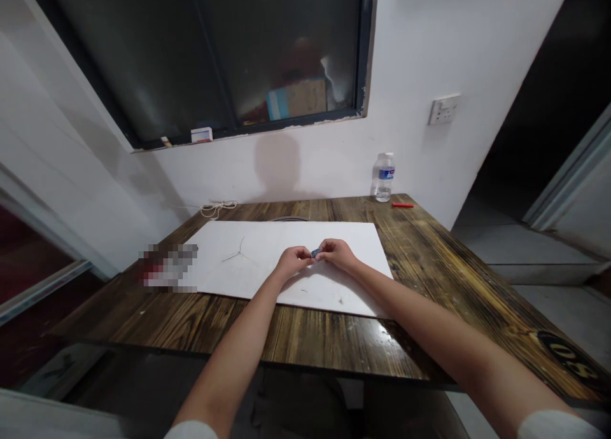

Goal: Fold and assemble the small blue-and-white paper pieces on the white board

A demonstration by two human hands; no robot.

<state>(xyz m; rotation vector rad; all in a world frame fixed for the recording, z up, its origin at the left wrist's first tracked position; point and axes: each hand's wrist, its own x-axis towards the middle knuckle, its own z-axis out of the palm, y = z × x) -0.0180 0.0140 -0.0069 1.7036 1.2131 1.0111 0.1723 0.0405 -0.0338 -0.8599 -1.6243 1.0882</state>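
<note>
Both hands meet over a white board (258, 235) that lies on the wooden table. Between their fingertips is a small dark blue-grey piece (316, 252), too small to name. My left hand (293, 261) pinches its left side with thumb and fingers. From the right, my right hand (336, 253) pinches the other side. The fingers hide part of the piece. A few thin dark wires (239, 252) lie joined in a Y shape on the board, left of my hands. Nearer to me, a short dark bit (304, 291) rests on the board.
A water bottle (384, 178) and a red pen-like stick (402, 205) are at the table's back right. A coiled white cord (218, 207) lies back left. A blurred-out item (172, 267) overlaps the board's left end. The table (191, 324) backs onto a wall with a window.
</note>
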